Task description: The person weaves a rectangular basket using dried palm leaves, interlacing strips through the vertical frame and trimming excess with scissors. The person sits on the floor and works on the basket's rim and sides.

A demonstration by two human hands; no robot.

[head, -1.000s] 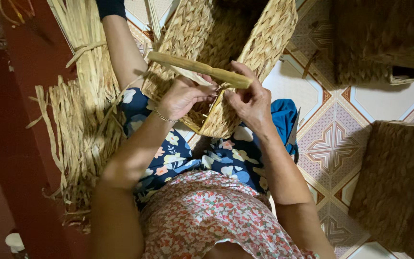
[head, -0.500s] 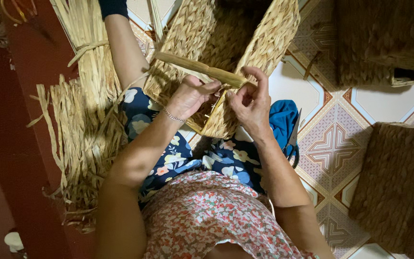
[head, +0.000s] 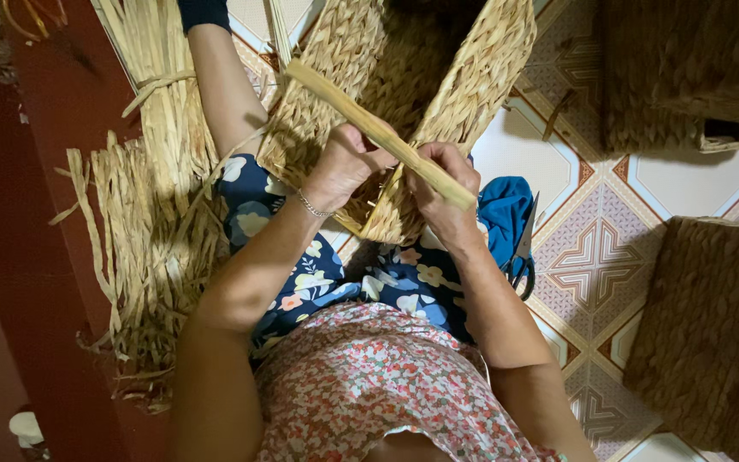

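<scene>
Left hand (head: 348, 162) and right hand (head: 442, 184) both grip flat tan straw strand (head: 378, 133) at rim of woven straw basket (head: 404, 77); dried straw bundle (head: 151, 214) beside.

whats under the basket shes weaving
Under the woven basket lie the person's lap in floral cloth and a blue cloth. What lies beneath its far end is covered.

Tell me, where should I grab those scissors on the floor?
Take the scissors by the dark handle loops at the bottom, reaching from the open tiled floor on their right. The blades point up and away, and the blue cloth crowds their other side, so the loops are the safe, free end.
</scene>
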